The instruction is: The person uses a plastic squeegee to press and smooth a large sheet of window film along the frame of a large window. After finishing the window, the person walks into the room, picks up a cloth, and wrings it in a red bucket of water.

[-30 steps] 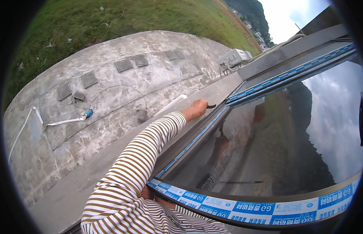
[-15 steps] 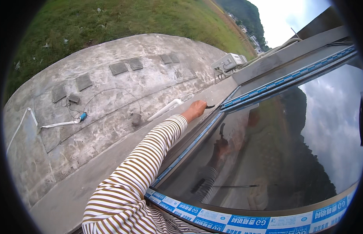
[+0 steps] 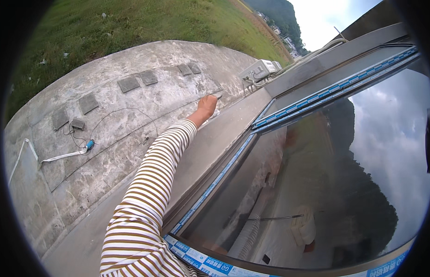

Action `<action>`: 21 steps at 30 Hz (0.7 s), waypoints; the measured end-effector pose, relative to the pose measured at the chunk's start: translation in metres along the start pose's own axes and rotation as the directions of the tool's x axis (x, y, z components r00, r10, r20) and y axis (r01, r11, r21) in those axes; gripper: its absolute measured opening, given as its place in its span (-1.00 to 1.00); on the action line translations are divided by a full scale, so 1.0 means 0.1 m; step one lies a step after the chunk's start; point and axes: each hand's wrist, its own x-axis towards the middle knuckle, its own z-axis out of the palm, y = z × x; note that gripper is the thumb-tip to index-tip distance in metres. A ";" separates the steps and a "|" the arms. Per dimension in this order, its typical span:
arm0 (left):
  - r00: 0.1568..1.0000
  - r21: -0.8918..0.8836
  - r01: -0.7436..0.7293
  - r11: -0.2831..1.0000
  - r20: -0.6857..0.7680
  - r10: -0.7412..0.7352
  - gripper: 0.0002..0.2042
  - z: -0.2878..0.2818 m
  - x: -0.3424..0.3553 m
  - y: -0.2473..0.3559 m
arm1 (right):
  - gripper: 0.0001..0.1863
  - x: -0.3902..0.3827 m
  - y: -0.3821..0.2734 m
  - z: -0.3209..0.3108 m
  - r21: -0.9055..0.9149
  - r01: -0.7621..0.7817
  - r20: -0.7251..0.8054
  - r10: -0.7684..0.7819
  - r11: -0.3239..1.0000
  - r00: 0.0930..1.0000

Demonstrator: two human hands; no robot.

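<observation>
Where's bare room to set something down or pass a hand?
Bare: the grey strip between the outstretched hand and blue-taped window frame; its slope is unclear. Also the concrete between dark squares and grass. Crowded: the concrete's left side, with blue item, cable and white strap.

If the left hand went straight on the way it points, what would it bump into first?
Probably the outdoor air-conditioner unit, near its left end: the left hand points roughly that way, over the concrete slab. Depth is unclear in this one view, so it might pass just beside it.
</observation>
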 end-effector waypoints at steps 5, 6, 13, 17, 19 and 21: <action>0.895 -0.315 -0.250 0.916 0.286 0.342 -0.76 -0.44 -0.88 0.35 | -0.68 -0.40 -0.47 0.58 0.220 0.194 0.083 -0.217 0.956 0.973; 0.883 -0.353 -0.278 0.894 0.274 0.382 -0.76 -0.50 -1.06 0.35 | -0.68 -0.42 -0.49 0.66 0.251 0.222 0.093 -0.252 0.942 0.963; 0.981 0.081 0.133 0.988 0.130 -0.143 -0.82 -0.59 -0.65 -0.40 | -0.67 -0.69 -0.67 0.97 0.332 0.327 0.085 -0.373 0.885 0.924; 1.000 -0.068 0.017 0.998 0.008 -0.016 -0.73 -0.80 -0.86 -0.42 | -0.72 -0.35 -1.08 0.75 0.338 0.269 0.005 -0.287 0.902 0.958; 0.989 -0.234 -0.145 0.961 -0.070 0.132 -0.66 -0.86 -1.06 -0.13 | -0.72 -0.39 -1.12 0.84 0.308 0.248 -0.091 -0.231 0.919 0.969; 0.939 -0.329 -0.213 0.920 0.191 0.286 -0.70 -0.98 -1.32 0.08 | -0.58 -0.41 -1.02 0.78 0.312 0.306 0.036 -0.333 0.900 0.942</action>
